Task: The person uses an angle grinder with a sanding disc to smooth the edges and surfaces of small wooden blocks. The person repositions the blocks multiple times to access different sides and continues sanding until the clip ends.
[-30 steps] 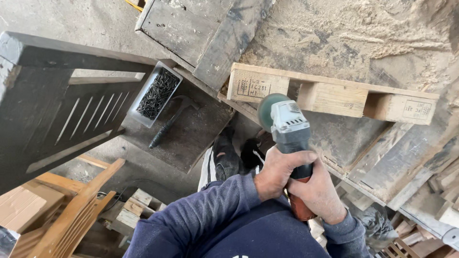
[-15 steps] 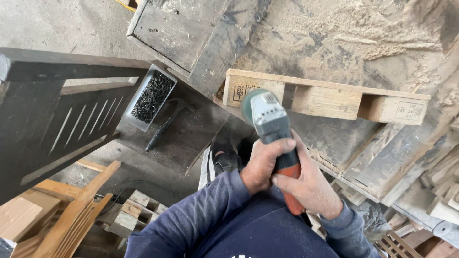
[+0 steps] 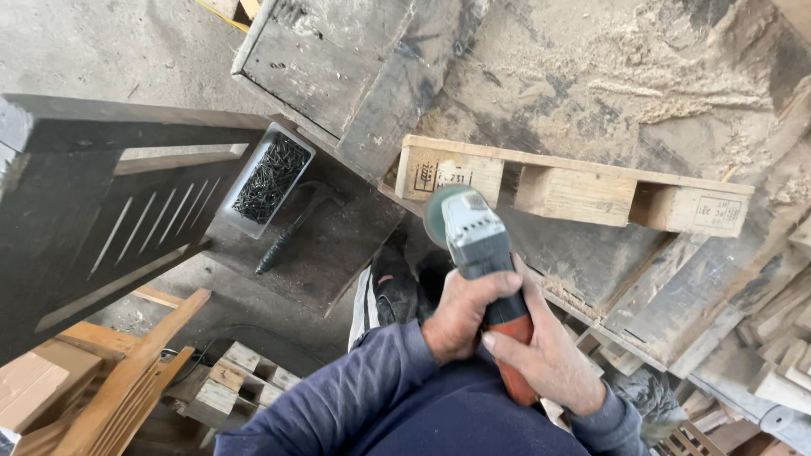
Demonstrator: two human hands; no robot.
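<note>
Both my hands wrapped tight around angle grinder (image 3: 480, 253), held upright before my chest. My left hand (image 3: 463, 314) grips grey body from left; my right hand (image 3: 549, 356) closes round orange-red handle just below. Grinder disc end points away from me, toward pale wooden pallet (image 3: 574, 181) lying just beyond grip. Left of grip, well apart: metal tray of dark nails (image 3: 270, 179), hammer (image 3: 291, 230) beside it on dusty worktop (image 3: 338, 245).

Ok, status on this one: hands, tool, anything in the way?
Both hands, left hand and right hand, gripping the angle grinder. Grinder held in air, above shoes. Pallet just ahead, not touching.
</note>
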